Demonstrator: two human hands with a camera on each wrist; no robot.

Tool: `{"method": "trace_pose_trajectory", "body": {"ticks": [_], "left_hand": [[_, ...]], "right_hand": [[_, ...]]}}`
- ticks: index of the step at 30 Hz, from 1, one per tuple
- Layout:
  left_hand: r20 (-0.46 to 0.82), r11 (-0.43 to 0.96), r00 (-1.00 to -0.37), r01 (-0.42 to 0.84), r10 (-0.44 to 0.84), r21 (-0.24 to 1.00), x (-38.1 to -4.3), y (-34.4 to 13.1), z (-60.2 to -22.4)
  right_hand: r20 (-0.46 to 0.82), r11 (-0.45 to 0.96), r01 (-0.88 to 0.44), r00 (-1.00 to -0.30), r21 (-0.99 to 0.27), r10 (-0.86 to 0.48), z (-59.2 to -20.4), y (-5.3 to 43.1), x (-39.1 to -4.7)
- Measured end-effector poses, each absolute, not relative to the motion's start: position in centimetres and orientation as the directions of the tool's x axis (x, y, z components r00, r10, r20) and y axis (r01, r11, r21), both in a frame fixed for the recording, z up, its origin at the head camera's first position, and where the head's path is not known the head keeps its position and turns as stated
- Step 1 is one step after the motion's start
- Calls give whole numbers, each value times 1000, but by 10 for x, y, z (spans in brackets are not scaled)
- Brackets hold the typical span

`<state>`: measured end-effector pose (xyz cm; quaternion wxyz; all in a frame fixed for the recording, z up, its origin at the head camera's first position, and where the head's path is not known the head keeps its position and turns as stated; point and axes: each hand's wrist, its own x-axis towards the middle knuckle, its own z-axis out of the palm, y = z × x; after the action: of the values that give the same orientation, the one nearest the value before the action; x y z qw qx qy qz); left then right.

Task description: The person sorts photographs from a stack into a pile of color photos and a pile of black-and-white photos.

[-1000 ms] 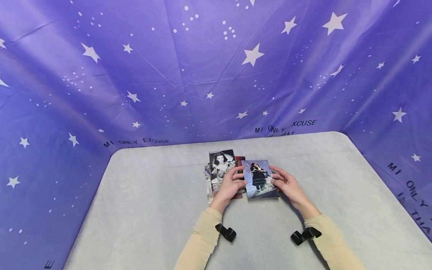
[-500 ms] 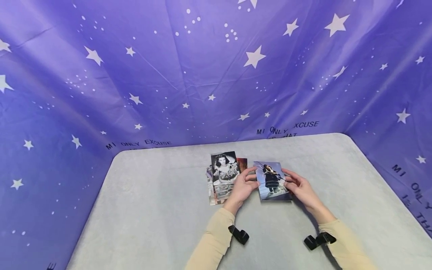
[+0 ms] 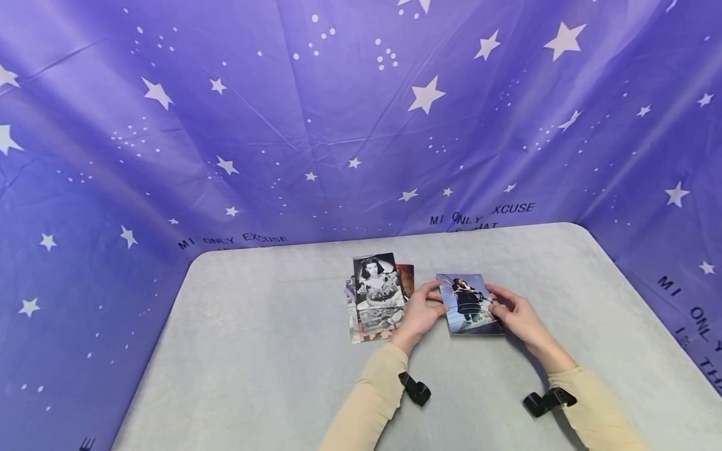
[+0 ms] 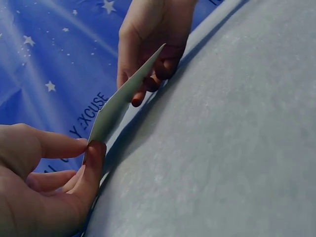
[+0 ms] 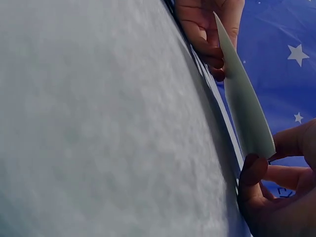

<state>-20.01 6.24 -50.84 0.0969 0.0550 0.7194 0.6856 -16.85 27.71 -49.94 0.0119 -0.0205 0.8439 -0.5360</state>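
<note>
- Fingers (image 4: 61, 144) on both sides are gripping: those of the left hand (image 3: 420, 315) pinch the photo (image 3: 467, 300) at its nine o'clock edge, those of the right hand (image 3: 520, 318) at its three o'clock edge.
- Pile (image 3: 373, 302), at nine o'clock from the photo: uneven prints with a black-and-white portrait (image 3: 379, 277) on top and a reddish print (image 3: 407, 277) peeking out at three o'clock. They look loose, so a brush from a sleeve could probably skew or scatter them.
- Left hand, just beside the pile: in the head view it overlaps the pile's four o'clock side, and I cannot tell whether it touches. A low swing toward nine o'clock would likely catch that side and drag prints along.
- Photo, between the hands: picture side up, raised over the counter (image 3: 254, 351) and somewhat tilted. Its pale underside shows in both wrist views, with a gentle bow in the right one. Squeezing the hands toward each other could deepen that bow into a crease. I cannot tell whether it is one sheet or several; if several, a slack pinch might let a lower one slide out toward six o'clock.
- Right hand, at about four o'clock from the photo's middle: if it let go before the left, that side would probably dip to the counter, perhaps knocking a corner.
</note>
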Motion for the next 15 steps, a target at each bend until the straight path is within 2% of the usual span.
{"method": "trace_pose_trajectory", "body": {"ticks": [9,12,15], "left_hand": [[-82,80,-969,-65,231,995,-209,75,-511],[-67,107,-966,-41,250,993,-211,75,-512],[-101,100,-958,-76,268,992,-213,77,-510]], "right_hand": [[112,614,-94,-994,-784,-9,-498,283,-176],[119,643,-103,-993,-759,-19,-498,285,-177],[106,657,-106,-994,-746,-39,-497,287,-178]]}}
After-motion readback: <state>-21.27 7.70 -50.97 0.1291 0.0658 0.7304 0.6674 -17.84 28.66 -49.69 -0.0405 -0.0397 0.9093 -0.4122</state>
